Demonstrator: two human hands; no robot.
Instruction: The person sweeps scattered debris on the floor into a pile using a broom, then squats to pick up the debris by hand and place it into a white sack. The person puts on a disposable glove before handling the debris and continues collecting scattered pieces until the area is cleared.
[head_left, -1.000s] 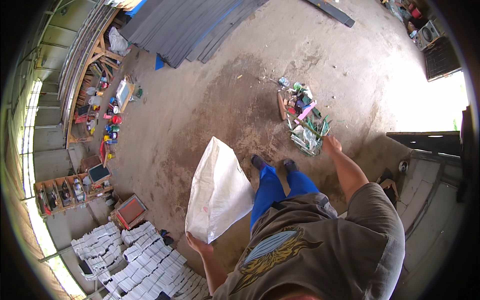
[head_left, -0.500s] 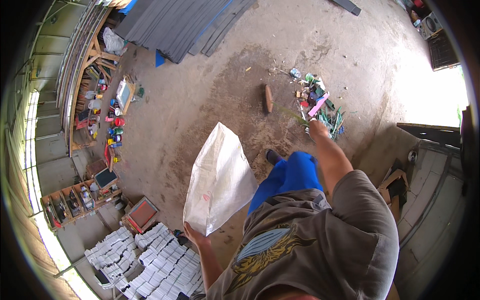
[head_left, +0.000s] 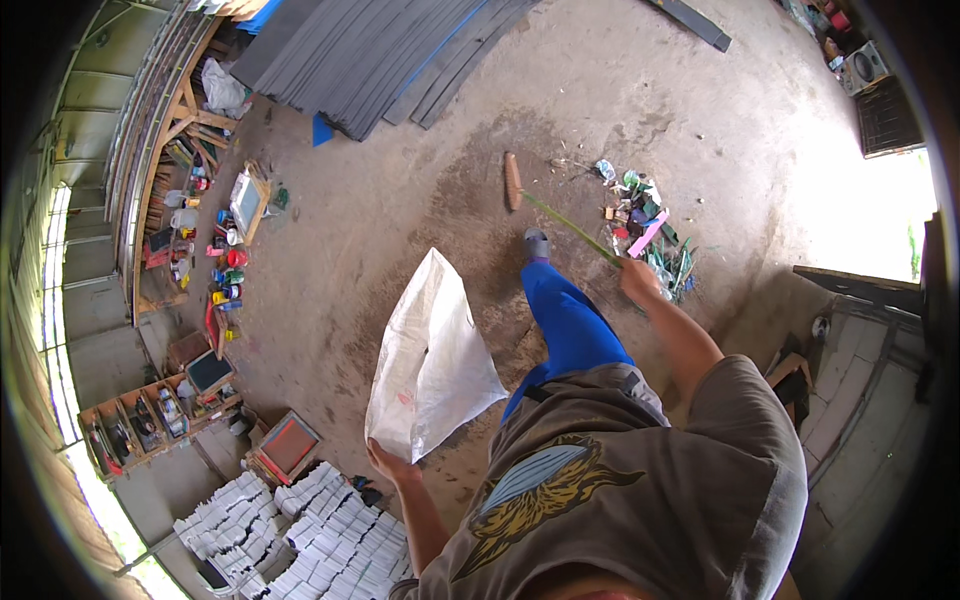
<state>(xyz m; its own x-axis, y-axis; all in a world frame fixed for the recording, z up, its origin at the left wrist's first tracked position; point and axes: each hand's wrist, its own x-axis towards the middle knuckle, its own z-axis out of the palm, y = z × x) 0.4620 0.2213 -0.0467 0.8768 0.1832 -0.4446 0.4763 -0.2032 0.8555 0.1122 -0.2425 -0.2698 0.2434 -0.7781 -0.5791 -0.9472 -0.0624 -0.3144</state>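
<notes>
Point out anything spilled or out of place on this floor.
A heap of mixed colourful litter lies scattered on the concrete floor beside the right hand, which holds a broom. The left hand grips a white sack.

A stained concrete floor (head_left: 400,230) carries everything. Far off lie dark grey sheets (head_left: 390,55); at the far right sits a heap of colourful litter (head_left: 645,225). Paint pots (head_left: 225,275) stand at left, and white stacked packets (head_left: 290,530) lie near left.
</notes>
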